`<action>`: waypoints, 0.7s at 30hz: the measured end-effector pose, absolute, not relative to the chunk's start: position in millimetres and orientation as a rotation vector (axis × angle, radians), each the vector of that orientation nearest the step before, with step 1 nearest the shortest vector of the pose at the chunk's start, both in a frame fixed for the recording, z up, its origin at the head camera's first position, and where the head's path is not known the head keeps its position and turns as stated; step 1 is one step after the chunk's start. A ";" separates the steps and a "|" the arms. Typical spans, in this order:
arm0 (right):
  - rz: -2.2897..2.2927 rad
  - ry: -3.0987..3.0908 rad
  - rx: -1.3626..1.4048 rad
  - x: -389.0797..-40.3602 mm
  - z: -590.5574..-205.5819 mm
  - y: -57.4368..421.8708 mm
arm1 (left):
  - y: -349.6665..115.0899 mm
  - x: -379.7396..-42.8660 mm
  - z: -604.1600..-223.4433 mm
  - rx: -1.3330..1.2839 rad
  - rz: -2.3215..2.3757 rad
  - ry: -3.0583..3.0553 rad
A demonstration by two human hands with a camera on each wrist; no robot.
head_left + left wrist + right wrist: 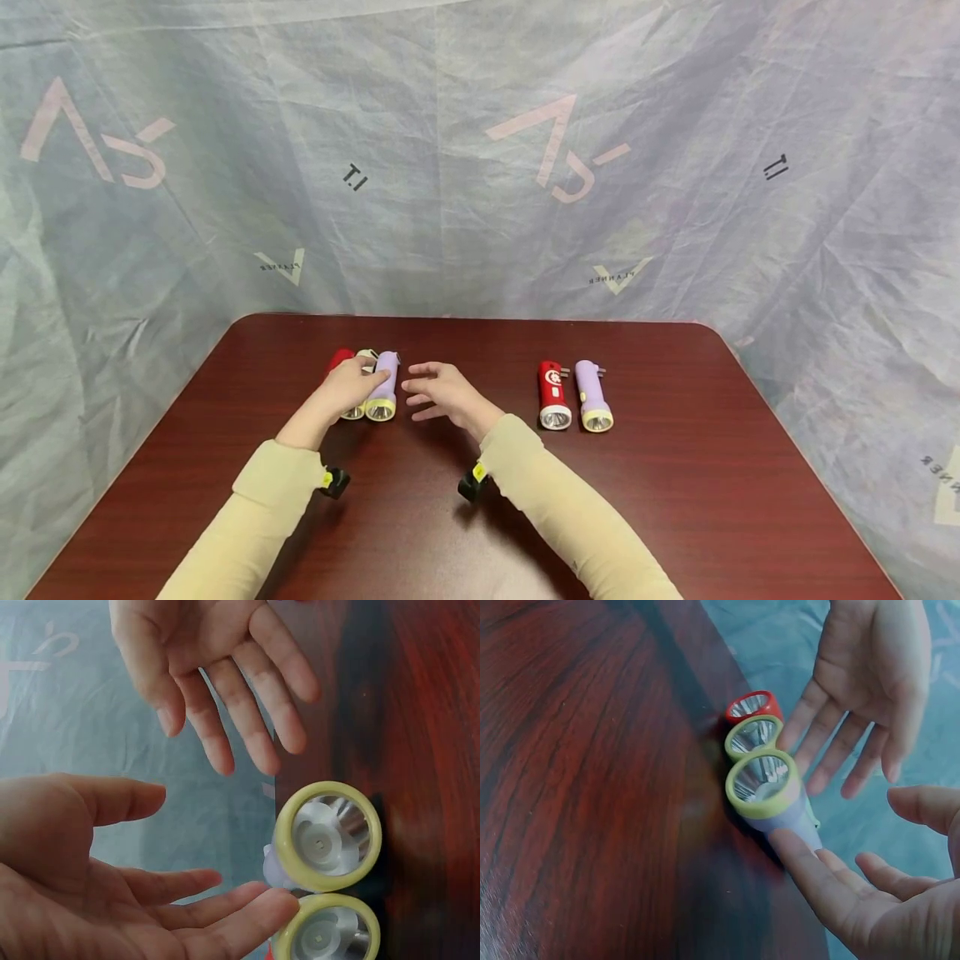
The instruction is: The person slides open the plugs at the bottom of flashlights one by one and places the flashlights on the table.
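Observation:
Three flashlights lie side by side at the left of the table, heads toward me: a red flashlight (pixel 341 357), a pale flashlight with a yellow rim (pixel 731 747) and a lavender flashlight (pixel 387 367), also yellow-rimmed. My left hand (pixel 351 386) is over this row, fingers extended and spread, partly hiding the red and pale ones in the head view. To the right of the lavender flashlight is my right hand (pixel 450 395), palm turned toward it with fingers apart. In the right wrist view its fingertip overlaps the lavender body. Neither hand grips anything.
On the right side of the table (pixel 675 467) lie another red flashlight (pixel 551 385) and another lavender flashlight (pixel 590 387), with plug prongs sticking out. A grey printed cloth (pixel 442 233) hangs behind the table and at its sides.

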State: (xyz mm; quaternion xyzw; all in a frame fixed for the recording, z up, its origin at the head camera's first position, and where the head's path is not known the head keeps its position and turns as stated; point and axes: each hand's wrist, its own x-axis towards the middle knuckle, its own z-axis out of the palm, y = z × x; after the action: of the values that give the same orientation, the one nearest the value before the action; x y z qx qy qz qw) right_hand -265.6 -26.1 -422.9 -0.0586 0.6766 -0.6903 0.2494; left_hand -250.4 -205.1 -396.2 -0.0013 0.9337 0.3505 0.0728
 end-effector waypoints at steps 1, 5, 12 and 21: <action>-1.878 1.841 -0.153 -265.7 -424.1 -27.3 | -203.9 -251.3 -397.5 0.000 1.046 2.807; -1.865 1.853 -0.139 -266.4 -430.3 -32.7 | -198.6 -254.6 -403.2 0.020 0.977 2.829; -1.837 1.885 -0.136 -269.0 -439.4 -38.4 | -189.1 -257.3 -409.1 -0.033 0.937 2.819; -1.798 1.962 -0.094 -269.0 -443.7 -37.6 | -184.9 -257.1 -421.5 -0.067 0.977 2.837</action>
State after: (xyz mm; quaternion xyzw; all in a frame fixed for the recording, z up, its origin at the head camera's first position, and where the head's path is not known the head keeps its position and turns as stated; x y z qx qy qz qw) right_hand -269.0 -37.6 -443.7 -0.0344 0.7158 -0.6558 0.2372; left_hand -257.1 -184.9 -421.5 -0.0221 0.9430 0.3246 0.0703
